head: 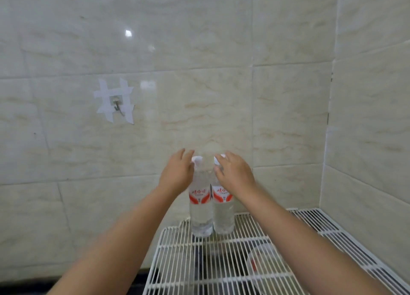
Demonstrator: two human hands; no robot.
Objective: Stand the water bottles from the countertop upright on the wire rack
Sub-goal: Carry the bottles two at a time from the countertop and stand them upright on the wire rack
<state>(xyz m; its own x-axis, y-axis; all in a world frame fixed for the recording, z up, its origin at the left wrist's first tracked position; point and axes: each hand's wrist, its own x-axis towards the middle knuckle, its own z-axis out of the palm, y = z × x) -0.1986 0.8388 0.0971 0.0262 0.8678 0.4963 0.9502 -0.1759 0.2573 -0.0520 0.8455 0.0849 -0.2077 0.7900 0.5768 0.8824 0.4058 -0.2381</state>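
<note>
Bottles stand upright on the rack [221, 270], two of them touching side by side at its back-left corner, near the wall [199, 94]. Left bottle [199, 208], right bottle [223, 210].

Grip: left hand [176, 174] is at the neck and shoulder of the left bottle, fingers up by the white cap [197, 160]. Fingers look fairly straight and relaxed. Cannot tell whether they touch the bottle or sit just off it. Right hand [235, 174] mirrors it on the right bottle, fingers over its cap [218, 159], thumb by the neck. Fingers are a bit more bent, but I see no clear wrap round the neck. Reads as a light steadying contact or a let-go, not a clench. Some motion blur, so low confidence.

Why high on the necks: my guess is tall narrow bottles on wire bars tip easily, and holding near the top gives the most control over tilt while the bases settle across the bars.

Why pushed together at the back: likely so they brace each other and leave the front of the rack free.

Labels face the camera, red and white. Both bottles look full and clear.

Under the rack, seen through the wires: dark surface and something round and pale with a red mark [264, 266], unclear what. Taped hook [116, 104] on the wall to the left.
</note>
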